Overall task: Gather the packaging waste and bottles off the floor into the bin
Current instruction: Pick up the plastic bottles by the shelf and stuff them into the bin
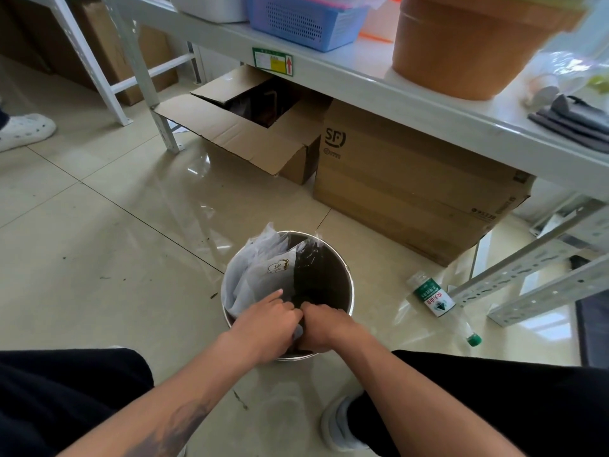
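A round metal bin [348,275] stands on the tiled floor in front of me. Clear plastic packaging bags [253,275] stick up out of its left half, and its right half looks dark. My left hand [267,324] and my right hand [324,328] are side by side at the bin's near rim, fingers curled on the packaging and pushing it down. An empty clear plastic bottle [440,303] with a green label and green cap lies on the floor to the right of the bin.
A white metal shelf [346,80] runs overhead with a blue basket [306,18] and a terracotta pot [468,41]. Beneath it sit an open cardboard box [237,133] and a closed SF box [412,179]. Another person's white shoe [23,130] is at the far left.
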